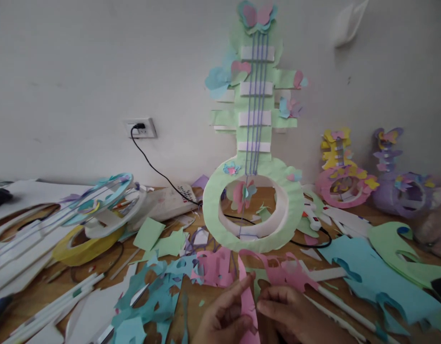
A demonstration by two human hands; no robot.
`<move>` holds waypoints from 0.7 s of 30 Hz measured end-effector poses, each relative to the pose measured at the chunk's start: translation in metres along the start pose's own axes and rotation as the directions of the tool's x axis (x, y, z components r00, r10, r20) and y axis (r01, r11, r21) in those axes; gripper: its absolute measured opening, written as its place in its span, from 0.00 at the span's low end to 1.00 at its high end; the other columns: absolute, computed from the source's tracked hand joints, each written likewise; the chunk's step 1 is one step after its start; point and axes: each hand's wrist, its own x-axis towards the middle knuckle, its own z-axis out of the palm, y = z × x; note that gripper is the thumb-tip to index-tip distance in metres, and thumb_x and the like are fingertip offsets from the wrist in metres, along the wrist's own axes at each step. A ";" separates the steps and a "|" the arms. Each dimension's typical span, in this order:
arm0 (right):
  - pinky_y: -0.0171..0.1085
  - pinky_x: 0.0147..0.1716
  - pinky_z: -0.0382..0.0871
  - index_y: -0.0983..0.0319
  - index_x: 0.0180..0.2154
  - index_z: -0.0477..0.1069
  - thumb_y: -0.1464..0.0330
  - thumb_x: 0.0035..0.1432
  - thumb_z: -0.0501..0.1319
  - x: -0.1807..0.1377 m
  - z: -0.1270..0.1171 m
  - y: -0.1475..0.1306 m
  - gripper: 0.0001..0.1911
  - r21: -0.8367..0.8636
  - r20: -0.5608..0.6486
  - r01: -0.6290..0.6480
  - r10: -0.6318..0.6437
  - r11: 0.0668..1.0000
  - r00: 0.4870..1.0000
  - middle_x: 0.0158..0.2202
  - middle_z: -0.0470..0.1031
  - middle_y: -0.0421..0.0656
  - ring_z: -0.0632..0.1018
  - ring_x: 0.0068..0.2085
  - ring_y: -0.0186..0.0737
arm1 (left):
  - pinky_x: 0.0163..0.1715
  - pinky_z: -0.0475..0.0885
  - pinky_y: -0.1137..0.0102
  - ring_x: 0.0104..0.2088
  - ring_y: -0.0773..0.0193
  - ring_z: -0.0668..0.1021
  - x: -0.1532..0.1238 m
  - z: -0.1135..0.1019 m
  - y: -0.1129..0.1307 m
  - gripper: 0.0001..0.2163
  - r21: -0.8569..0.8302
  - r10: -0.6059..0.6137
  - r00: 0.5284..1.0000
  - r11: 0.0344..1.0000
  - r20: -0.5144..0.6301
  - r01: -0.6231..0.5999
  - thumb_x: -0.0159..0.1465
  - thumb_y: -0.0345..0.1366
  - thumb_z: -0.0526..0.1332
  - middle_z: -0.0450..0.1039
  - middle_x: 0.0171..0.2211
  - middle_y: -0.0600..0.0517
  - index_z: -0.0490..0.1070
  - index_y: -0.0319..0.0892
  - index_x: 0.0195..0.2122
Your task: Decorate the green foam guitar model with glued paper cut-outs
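Note:
At the bottom edge, my left hand [226, 313] and my right hand [294, 315] both pinch a pink paper strip [247, 298] between fingers and thumbs. The strip runs up toward cut pink paper scraps [278, 270] on the wooden table [202, 294]. Just beyond the hands stands a tall pale green paper guitar [254, 157] with purple strings, white frets and paper butterflies, leaning against the wall.
Teal paper offcuts [152, 296] lie left of my hands; blue and green sheets [378, 267] lie right. Yellow [340, 167] and purple [396, 177] paper guitars stand at the back right. White card, a tape roll [84, 241], a glue gun [312, 217] and a black cable clutter the table.

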 end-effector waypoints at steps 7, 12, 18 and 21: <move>0.31 0.19 0.47 0.63 0.30 0.67 0.61 0.53 0.57 0.002 -0.001 0.002 0.11 -0.166 -0.057 0.103 -0.114 0.981 0.992 0.21 0.58 0.34 0.57 0.21 0.27 | 0.32 0.72 0.75 0.27 0.72 0.74 -0.008 0.011 0.010 0.23 0.029 0.008 0.996 1.000 -0.092 -0.005 0.53 0.35 0.70 0.78 0.39 0.51 0.73 0.54 0.50; 0.31 0.18 0.47 0.63 0.28 0.67 0.63 0.51 0.57 0.003 0.000 0.004 0.09 -0.168 -0.040 0.082 -0.090 0.982 0.995 0.21 0.61 0.34 0.57 0.20 0.26 | 0.33 0.73 0.74 0.30 0.71 0.73 -0.007 0.007 0.010 0.21 0.183 0.045 0.997 0.983 -0.060 -0.033 0.53 0.34 0.70 0.69 0.55 0.51 0.74 0.58 0.49; 0.31 0.18 0.44 0.63 0.28 0.68 0.65 0.47 0.58 0.004 0.000 0.005 0.08 -0.161 -0.052 0.050 -0.059 0.986 0.997 0.19 0.56 0.32 0.55 0.19 0.26 | 0.33 0.73 0.74 0.30 0.70 0.73 -0.009 0.005 0.009 0.23 0.262 0.029 0.998 0.965 -0.064 -0.012 0.54 0.34 0.68 0.70 0.54 0.51 0.72 0.60 0.50; 0.31 0.19 0.45 0.63 0.29 0.68 0.66 0.46 0.58 0.003 0.002 0.002 0.07 -0.156 -0.094 0.015 -0.030 0.988 0.995 0.20 0.58 0.32 0.55 0.19 0.25 | 0.32 0.72 0.75 0.28 0.72 0.72 -0.010 0.006 0.010 0.22 0.255 0.033 0.998 0.967 -0.061 -0.016 0.54 0.35 0.68 0.72 0.50 0.51 0.72 0.60 0.50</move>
